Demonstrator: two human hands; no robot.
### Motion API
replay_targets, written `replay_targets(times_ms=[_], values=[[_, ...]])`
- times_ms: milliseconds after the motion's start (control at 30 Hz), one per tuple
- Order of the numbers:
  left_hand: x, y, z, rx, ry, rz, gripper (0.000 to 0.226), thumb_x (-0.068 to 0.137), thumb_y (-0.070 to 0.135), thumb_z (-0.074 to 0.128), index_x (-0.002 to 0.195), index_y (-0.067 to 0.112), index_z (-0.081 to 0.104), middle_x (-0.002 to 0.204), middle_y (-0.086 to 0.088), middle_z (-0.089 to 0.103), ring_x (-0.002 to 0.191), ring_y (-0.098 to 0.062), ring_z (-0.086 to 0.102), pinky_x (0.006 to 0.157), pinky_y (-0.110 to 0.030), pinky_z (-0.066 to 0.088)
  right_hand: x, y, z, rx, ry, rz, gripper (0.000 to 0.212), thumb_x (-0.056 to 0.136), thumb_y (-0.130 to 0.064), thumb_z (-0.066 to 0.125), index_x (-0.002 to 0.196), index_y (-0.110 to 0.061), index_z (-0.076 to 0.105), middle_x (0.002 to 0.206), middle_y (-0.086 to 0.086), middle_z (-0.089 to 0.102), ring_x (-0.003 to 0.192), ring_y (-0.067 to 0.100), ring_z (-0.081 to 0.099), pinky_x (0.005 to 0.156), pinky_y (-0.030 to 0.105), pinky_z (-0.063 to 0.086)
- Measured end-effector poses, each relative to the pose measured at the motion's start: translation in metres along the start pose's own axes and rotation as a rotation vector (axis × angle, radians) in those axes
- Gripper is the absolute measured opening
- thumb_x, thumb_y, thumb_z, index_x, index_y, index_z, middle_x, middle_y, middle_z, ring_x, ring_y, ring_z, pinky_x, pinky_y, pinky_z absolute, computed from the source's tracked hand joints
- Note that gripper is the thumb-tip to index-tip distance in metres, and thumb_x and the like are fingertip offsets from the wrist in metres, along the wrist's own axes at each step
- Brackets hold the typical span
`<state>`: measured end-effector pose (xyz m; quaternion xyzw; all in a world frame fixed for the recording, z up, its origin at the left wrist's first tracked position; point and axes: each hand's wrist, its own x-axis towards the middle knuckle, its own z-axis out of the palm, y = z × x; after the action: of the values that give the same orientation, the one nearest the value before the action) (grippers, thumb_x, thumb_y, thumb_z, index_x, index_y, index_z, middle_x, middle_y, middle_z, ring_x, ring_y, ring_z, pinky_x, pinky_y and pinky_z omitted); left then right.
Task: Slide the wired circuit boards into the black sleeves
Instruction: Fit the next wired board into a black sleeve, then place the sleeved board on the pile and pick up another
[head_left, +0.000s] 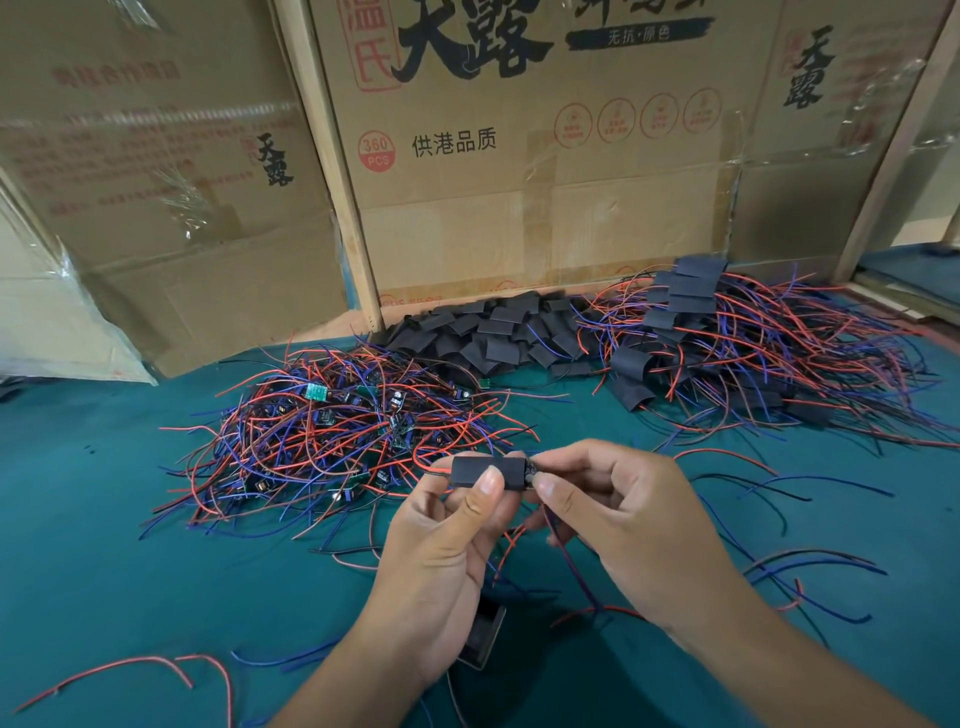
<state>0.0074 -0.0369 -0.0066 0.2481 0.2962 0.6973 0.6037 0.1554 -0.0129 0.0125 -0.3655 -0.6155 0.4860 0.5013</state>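
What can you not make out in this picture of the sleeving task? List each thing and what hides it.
Head view:
- Circuit board in the held black sleeve: hidden inside it.
- Dark flat object on the table: partly behind the left hand.
- Held wires' lower run: behind the right hand.
- Red print on the left carton: blurred.

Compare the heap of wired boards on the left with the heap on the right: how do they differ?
In the left heap the boards lie bare, green and dark parts showing among the wires; in the right heap black sleeves cover them. The left heap lies nearer the hands, the right heap farther back by the cardboard boxes. Both are tangles of red, blue and black wires on the green table cover.
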Motion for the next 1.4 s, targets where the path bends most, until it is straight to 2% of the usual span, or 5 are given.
replay_targets(times_ms=[233, 567, 967, 1133, 1400], values=[[0.002, 0.0, -0.001, 0.102, -0.071, 0.043, 0.047, 0.056, 0.024, 0.097, 0.093, 0.005, 0.075, 0.099, -0.019, 0.074, 0.086, -0.019, 0.074, 0.074, -0.022, 0.058, 0.0, 0.0, -0.001, -0.045, -0.013, -0.041, 0.014, 0.089, -0.001, 0.065, 0.083, -0.013, 0.069, 0.071, 0.005, 0.071, 0.06, 0.02, 0.068, 0.054, 0.025, 0.053], [0.004, -0.001, -0.006, 0.172, -0.141, 0.081, 0.039, 0.071, 0.007, 0.081, 0.107, 0.001, 0.065, 0.104, -0.02, 0.074, 0.103, -0.028, 0.072, 0.082, -0.028, 0.057, 0.002, -0.002, -0.004, -0.085, 0.008, 0.042, 0.012, 0.083, -0.038, 0.066, 0.084, -0.026, 0.067, 0.075, 0.001, 0.071, 0.069, 0.019, 0.07, 0.063, 0.04, 0.06], [0.001, 0.004, -0.008, 0.795, -0.238, 0.284, 0.034, 0.081, 0.038, 0.076, 0.113, 0.029, 0.07, 0.096, -0.009, 0.073, 0.089, -0.023, 0.067, 0.085, -0.036, 0.054, 0.01, -0.01, -0.013, 0.183, -0.269, 0.347, 0.024, 0.075, -0.022, 0.073, 0.088, -0.002, 0.07, 0.072, 0.012, 0.063, 0.054, 0.015, 0.054, 0.044, 0.022, 0.043], [0.004, 0.008, -0.007, 0.921, -0.118, 0.346, 0.028, 0.097, 0.044, 0.051, 0.091, 0.032, 0.076, 0.063, 0.018, 0.057, 0.06, -0.002, 0.048, 0.062, -0.013, 0.038, 0.012, -0.009, -0.017, 0.171, -0.256, 0.329, 0.013, 0.07, -0.024, 0.074, 0.076, -0.013, 0.074, 0.067, 0.007, 0.062, 0.053, 0.015, 0.054, 0.044, 0.024, 0.044], [0.001, 0.007, -0.006, 0.848, -0.031, 0.175, 0.067, 0.082, 0.061, 0.053, 0.065, -0.004, 0.061, 0.056, -0.007, 0.049, 0.055, -0.016, 0.042, 0.056, -0.027, 0.036, 0.013, -0.009, -0.019, 0.115, -0.254, 0.346, 0.017, 0.072, -0.025, 0.075, 0.081, -0.011, 0.072, 0.07, 0.006, 0.064, 0.055, 0.017, 0.056, 0.045, 0.027, 0.046]])
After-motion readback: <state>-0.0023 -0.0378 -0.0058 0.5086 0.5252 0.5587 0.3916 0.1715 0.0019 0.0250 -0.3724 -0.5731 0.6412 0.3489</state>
